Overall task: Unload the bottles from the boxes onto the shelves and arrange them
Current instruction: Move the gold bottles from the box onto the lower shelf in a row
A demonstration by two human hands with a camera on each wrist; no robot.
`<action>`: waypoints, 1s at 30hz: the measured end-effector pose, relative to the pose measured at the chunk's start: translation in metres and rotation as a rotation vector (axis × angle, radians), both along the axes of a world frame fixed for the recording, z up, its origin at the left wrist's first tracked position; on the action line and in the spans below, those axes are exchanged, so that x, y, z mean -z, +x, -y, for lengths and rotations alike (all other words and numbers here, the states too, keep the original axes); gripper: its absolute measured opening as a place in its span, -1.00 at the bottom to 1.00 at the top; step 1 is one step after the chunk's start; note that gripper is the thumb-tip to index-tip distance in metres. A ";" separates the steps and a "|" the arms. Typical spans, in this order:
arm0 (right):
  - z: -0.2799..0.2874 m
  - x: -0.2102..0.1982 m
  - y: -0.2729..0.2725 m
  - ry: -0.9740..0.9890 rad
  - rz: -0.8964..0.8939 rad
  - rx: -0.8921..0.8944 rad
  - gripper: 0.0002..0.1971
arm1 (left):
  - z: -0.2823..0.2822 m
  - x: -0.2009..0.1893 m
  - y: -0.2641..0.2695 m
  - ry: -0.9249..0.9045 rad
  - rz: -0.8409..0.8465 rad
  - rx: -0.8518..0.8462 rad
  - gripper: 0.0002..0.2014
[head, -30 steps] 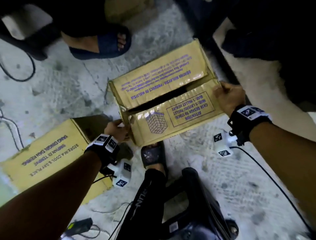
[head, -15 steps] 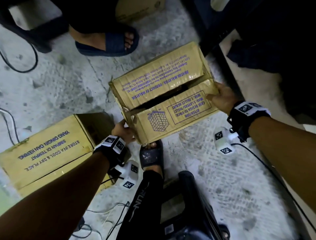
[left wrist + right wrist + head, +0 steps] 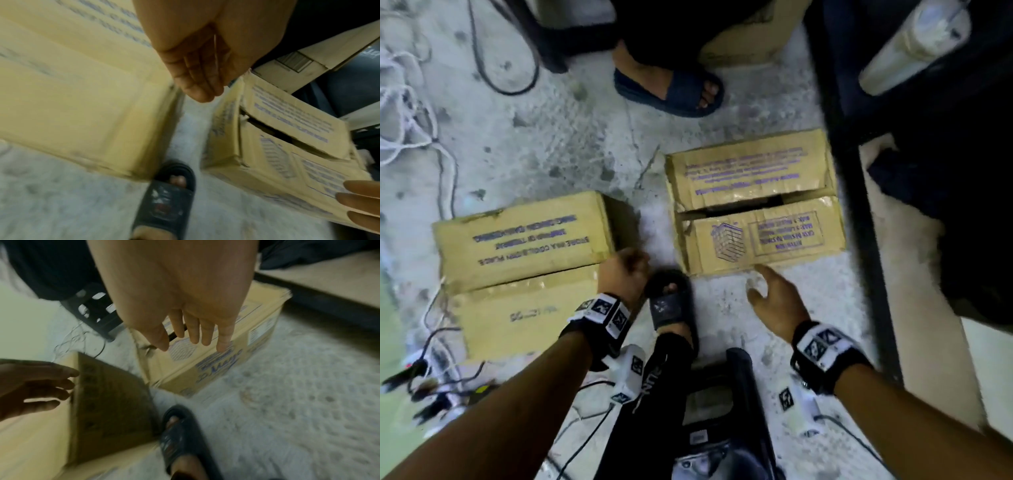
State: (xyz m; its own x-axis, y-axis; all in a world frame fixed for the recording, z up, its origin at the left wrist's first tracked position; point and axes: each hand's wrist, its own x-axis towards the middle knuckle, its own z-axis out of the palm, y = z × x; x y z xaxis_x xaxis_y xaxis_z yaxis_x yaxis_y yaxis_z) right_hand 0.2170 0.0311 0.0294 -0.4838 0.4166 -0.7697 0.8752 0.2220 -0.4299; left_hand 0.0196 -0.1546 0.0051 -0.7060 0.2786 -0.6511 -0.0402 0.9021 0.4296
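I am getting a box ready to open, not yet unloading: no bottles are showing anywhere, so I judge they are inside the two cartons. The right box (image 3: 755, 202) is sitting on the floor (image 3: 551, 144) in the middle right of the head view, its top flaps parted by a dark slit; the left box (image 3: 524, 246) is lying at centre left. My right hand (image 3: 774, 301) is hovering just below the right box, fingers spread and relaxed, holding nothing. My left hand (image 3: 625, 274) is hanging empty by the left box's corner, fingers loosely curled. Next I am probably needing to pull those flaps apart.
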 end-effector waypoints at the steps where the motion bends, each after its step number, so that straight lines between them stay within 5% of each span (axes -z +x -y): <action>1: 0.015 -0.004 -0.010 -0.031 0.006 -0.042 -0.45 | 0.018 -0.003 -0.006 -0.050 -0.036 0.027 -0.84; 6: 0.084 -0.009 -0.072 -0.199 0.013 -0.175 -0.53 | 0.120 0.005 -0.043 -0.293 0.055 0.153 -0.44; 10: 0.121 0.000 -0.136 -0.333 -0.006 -0.295 -0.54 | 0.162 0.020 -0.057 -0.430 -0.002 0.463 -0.21; 13: 0.128 0.014 -0.170 -0.289 -0.043 -0.295 -0.54 | 0.164 0.021 -0.062 -0.463 -0.041 0.563 -0.24; 17: 0.120 0.008 -0.193 -0.173 -0.035 -0.288 -0.64 | 0.163 -0.003 -0.069 -0.349 -0.106 0.424 -0.53; 22: 0.119 -0.010 -0.175 -0.150 0.023 -0.584 -0.59 | 0.191 -0.060 -0.054 -0.173 -0.265 0.358 -0.57; 24: 0.132 -0.010 -0.162 -0.102 -0.013 -0.760 -0.60 | 0.203 -0.078 -0.038 -0.133 -0.173 0.336 -0.50; 27: 0.164 -0.001 -0.153 -0.073 -0.106 -1.040 -0.53 | 0.226 -0.070 -0.003 -0.046 0.169 0.342 -0.68; 30: 0.193 0.026 -0.161 -0.041 -0.004 -1.282 -0.37 | 0.240 -0.040 0.032 -0.122 0.517 0.337 -0.37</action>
